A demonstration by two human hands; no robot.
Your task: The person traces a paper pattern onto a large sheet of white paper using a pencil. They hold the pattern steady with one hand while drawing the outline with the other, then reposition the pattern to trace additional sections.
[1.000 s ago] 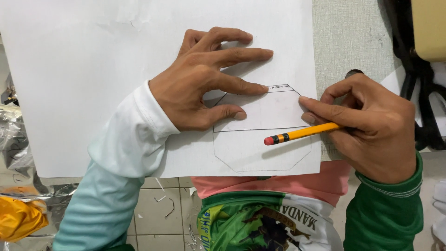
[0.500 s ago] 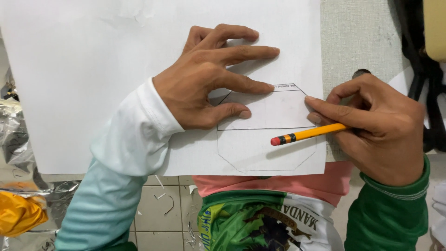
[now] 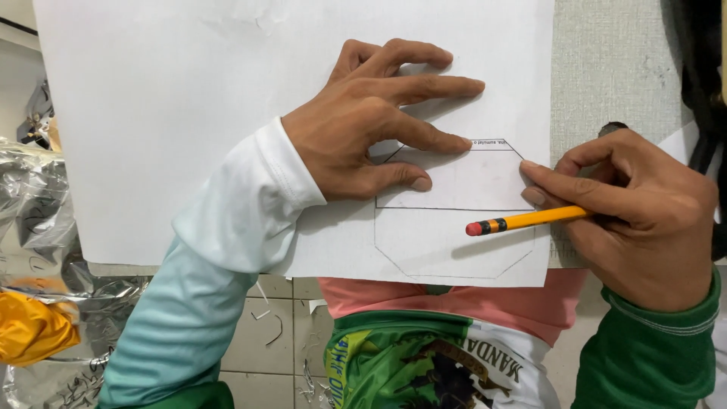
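While pressed flat under the left hand (image 3: 363,125), white paper sheet (image 3: 174,129) lying across grey surface (image 3: 606,68), near edge overhanging toward the body. Left hand spread, fingers splayed and open, gripping nothing, palm and fingertips bearing down beside a small paper template (image 3: 462,178) with clipped upper corners. Right hand (image 3: 636,216) closed in a writing grip around a yellow pencil (image 3: 530,220), pink eraser end pointing left, lead end hidden at the fingertips by the template's right edge.

Progress, judged from the lines visible: pencil outline (image 3: 454,250) of an octagon-like figure drawn on the sheet, lower half complete with both slanted lower corners and bottom edge; left side and upper left slant traced up to the template. Right upper edge apparently in hand, at the point where the fingertips meet the template; whether the top edge is traced, not determinable. Nothing cut out.

Surroundings: surface textured grey, bare to the right of the sheet, dark straps (image 3: 700,76) at far right. Below the edge, tiled floor (image 3: 280,333) littered with small paper scraps; crumpled silver foil (image 3: 38,220) and a yellow bag (image 3: 30,329) at left. White-to-teal sleeve (image 3: 197,288) on the left arm, green cuff (image 3: 651,348) on the right.
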